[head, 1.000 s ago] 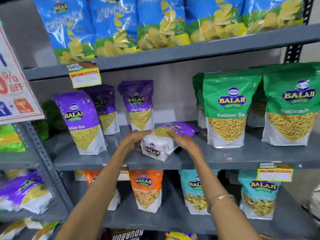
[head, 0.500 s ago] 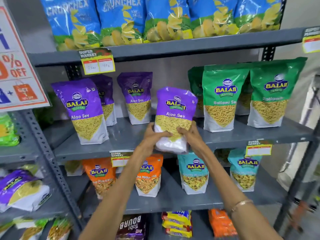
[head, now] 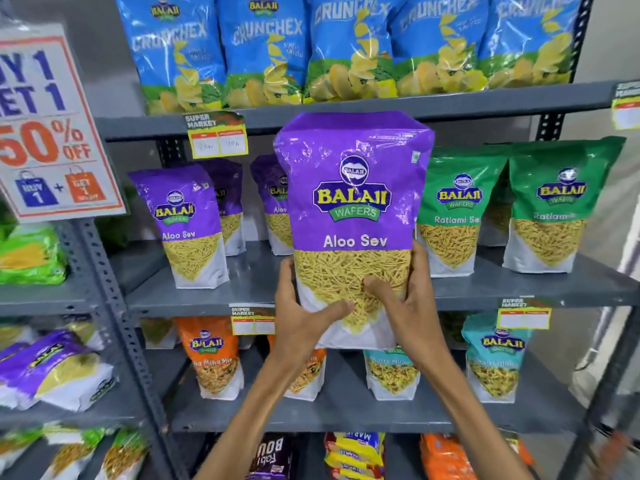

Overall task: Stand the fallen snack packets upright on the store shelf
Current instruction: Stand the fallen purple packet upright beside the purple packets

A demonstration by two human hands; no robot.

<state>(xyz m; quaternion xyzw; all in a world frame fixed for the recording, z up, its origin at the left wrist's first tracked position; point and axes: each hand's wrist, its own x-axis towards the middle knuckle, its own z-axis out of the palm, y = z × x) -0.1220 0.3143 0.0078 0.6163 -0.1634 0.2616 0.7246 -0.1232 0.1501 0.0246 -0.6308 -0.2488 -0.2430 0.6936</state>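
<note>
Lifted off the grey metal middle shelf (head: 242,296) where it lay flat on its side a second ago, the purple plastic Aloo Sev snack packet (head: 353,209) now hangs upright in the air, closer to the camera and larger in view than half a second back. Both hands hold it low down: the left hand (head: 304,317) wraps its lower left edge with the thumb laid across the front, and the right hand (head: 408,303) clasps the lower right edge with its thumb pressed into the clear window over the yellow sev. Neither hand is free; both are closed around the packet. Its long axis runs vertically, printed top above and white base below, with the base lower than the shelf's front lip and clearly in front of it, not resting on anything. Behind the packet, on that shelf, a gap seems to lie between the standing purple Aloo Sev packets (head: 187,230) on its left and the green Ratlami Sev packets (head: 453,216) on its right. The coming move, as I judge it, turns on this: the base must rise above the lip and travel away from the person into that gap, kept level so it lands flat. Both hands are about equally near.
</note>
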